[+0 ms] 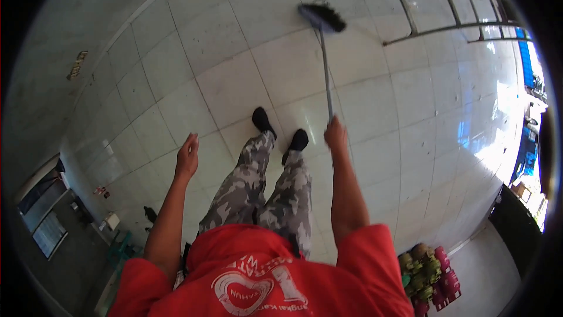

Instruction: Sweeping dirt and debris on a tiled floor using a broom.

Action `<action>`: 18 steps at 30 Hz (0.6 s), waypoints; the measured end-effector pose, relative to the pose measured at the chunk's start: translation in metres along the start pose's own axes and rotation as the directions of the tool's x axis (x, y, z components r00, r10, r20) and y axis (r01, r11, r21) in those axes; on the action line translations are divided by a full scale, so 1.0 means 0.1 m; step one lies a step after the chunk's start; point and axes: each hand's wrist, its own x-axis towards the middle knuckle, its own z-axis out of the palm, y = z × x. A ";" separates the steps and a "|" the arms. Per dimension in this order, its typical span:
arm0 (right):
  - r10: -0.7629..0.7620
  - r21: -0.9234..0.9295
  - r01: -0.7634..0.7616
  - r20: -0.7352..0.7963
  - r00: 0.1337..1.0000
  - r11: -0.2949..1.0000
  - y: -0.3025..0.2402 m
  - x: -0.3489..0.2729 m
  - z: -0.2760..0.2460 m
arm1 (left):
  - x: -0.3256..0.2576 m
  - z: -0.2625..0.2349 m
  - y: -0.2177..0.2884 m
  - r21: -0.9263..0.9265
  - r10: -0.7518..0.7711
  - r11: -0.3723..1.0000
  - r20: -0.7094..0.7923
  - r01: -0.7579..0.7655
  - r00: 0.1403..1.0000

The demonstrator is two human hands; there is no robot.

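Observation:
My right hand (336, 135) is closed around the upper end of a broom's grey handle (326, 70). The broom head (321, 17), with dark bristles, rests on the tiled floor well ahead of my feet. Off to the left, my left hand (188, 151) hangs in the air above the floor. It holds nothing, and its fingers are loosely stretched forward. Between both hands are my dark-covered feet (263, 120) and camouflage trousers (237, 179).
A metal frame (431, 31) lies or stands at the far right, close to the broom head. Pale tiles (229, 85) with dark specks and smudges cover the floor. Bunches of green produce (423, 270) and red crates (448, 282) sit at the lower right. A wall (88, 29) runs along the left.

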 end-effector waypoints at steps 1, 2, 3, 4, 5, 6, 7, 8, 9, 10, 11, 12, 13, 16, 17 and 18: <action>0.067 0.116 -0.069 0.017 0.998 0.991 0.00 0.10 -0.02 | -0.01 0.00 0.02 -0.025 0.032 0.999 0.007 -0.032 0.999; 0.078 0.072 -0.081 0.049 0.996 0.994 0.01 0.08 -0.04 | -0.01 0.01 0.04 0.029 0.058 0.998 0.004 -0.058 0.998; 0.099 -0.006 -0.099 0.051 0.994 0.995 0.04 -0.08 -0.08 | -0.04 0.02 0.05 0.028 0.068 0.997 0.003 -0.068 0.998; 0.078 -0.022 -0.077 0.025 0.997 0.997 0.08 -0.45 -0.14 | -0.07 0.04 0.07 -0.045 0.050 0.998 0.028 -0.049 0.998; 0.106 -0.053 -0.102 0.087 0.991 0.993 0.10 -0.90 -0.20 | -0.12 0.06 0.08 -0.126 0.026 0.992 0.082 -0.015 0.996; 0.157 -0.072 -0.147 0.155 0.975 0.986 0.13 -1.34 -0.28 | -0.16 0.07 0.09 -0.154 0.014 0.988 0.087 -0.001 0.996; 0.194 -0.070 -0.184 0.178 0.965 0.980 0.15 -1.77 -0.35 | -0.19 0.09 0.10 -0.164 0.032 0.986 0.061 -0.022 0.998; 0.230 -0.080 -0.216 0.262 0.937 0.973 0.14 -2.03 -0.40 | -0.22 0.12 0.10 -0.169 0.053 0.985 0.059 -0.042 0.997; 0.331 -0.163 -0.295 0.284 0.900 0.941 0.10 -2.15 -0.43 | -0.23 0.15 0.10 -0.179 0.071 0.982 0.067 -0.058 0.995; 0.278 -0.106 -0.258 0.320 0.906 0.960 0.06 -2.12 -0.44 | -0.23 0.17 0.10 -0.168 0.061 0.984 0.061 -0.050 0.996; 0.289 -0.115 -0.267 0.305 0.907 0.957 0.01 -1.95 -0.44 | -0.21 0.20 0.10 -0.151 0.057 0.987 0.045 -0.050 0.997; 0.329 -0.142 -0.298 0.307 0.893 0.944 -0.06 -1.66 -0.39 | -0.17 0.22 0.10 -0.113 0.030 0.993 0.065 -0.023 0.997; 0.302 -0.188 -0.259 0.252 0.919 0.947 -0.11 -1.30 -0.35 | -0.13 0.23 0.10 -0.122 0.055 0.991 0.033 -0.051 0.998; 0.105 -0.134 -0.095 0.067 0.992 0.986 -0.12 -0.43 -0.28 | -0.05 0.25 0.12 -0.074 0.088 0.993 0.025 -0.086 0.996; 0.140 -0.125 -0.123 0.140 0.980 0.985 -0.10 -0.43 -0.28 | -0.04 0.24 0.13 -0.082 0.079 0.994 0.020 -0.077 0.997; 0.116 -0.142 -0.099 0.114 0.987 0.985 -0.08 -0.53 -0.30 | -0.04 0.22 0.14 -0.118 0.130 0.985 0.009 -0.128 0.991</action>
